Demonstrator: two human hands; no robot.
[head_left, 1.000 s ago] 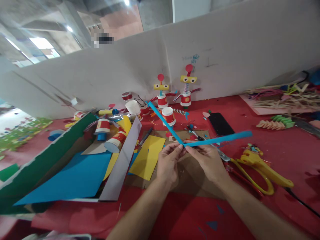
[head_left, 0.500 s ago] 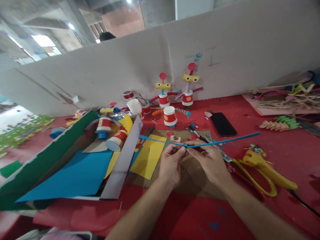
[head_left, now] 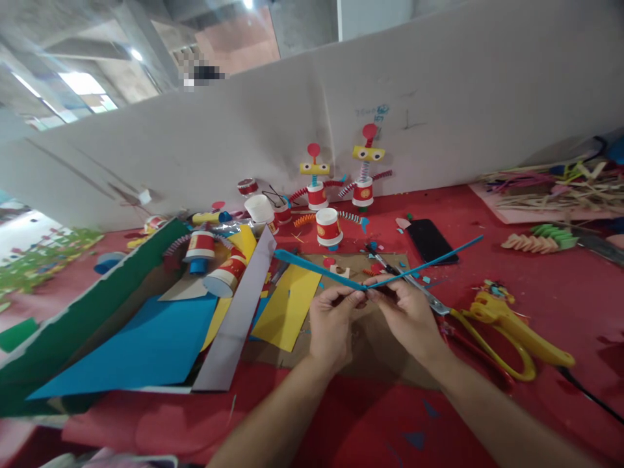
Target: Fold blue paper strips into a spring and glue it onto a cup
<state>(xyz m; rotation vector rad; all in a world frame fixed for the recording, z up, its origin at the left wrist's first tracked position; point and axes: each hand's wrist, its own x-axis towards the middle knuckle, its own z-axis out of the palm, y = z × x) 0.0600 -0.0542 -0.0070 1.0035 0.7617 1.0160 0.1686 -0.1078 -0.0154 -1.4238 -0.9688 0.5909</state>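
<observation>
My left hand (head_left: 331, 322) and my right hand (head_left: 407, 312) meet at the middle of the table and both pinch a long blue paper strip (head_left: 312, 268) at its fold. One arm of the strip runs up left, the other runs up right over the table. Under my hands lies a brown cardboard sheet (head_left: 370, 344). Yellow-handled scissors (head_left: 507, 328) lie just right of my right hand.
Paper-cup robot figures (head_left: 363, 172) stand by the white back board (head_left: 439, 110). A red cup (head_left: 327, 227), black phone (head_left: 429, 239), yellow paper (head_left: 287, 305), blue paper (head_left: 141, 348) and a grey strip (head_left: 234, 325) lie around. Folded paper and sticks (head_left: 550, 188) are at right.
The strip's left arm dropped from pointing up toward the cups to lying low; both arms now angle slightly upward again in a shallow V. My hands stayed pinched at the fold.
</observation>
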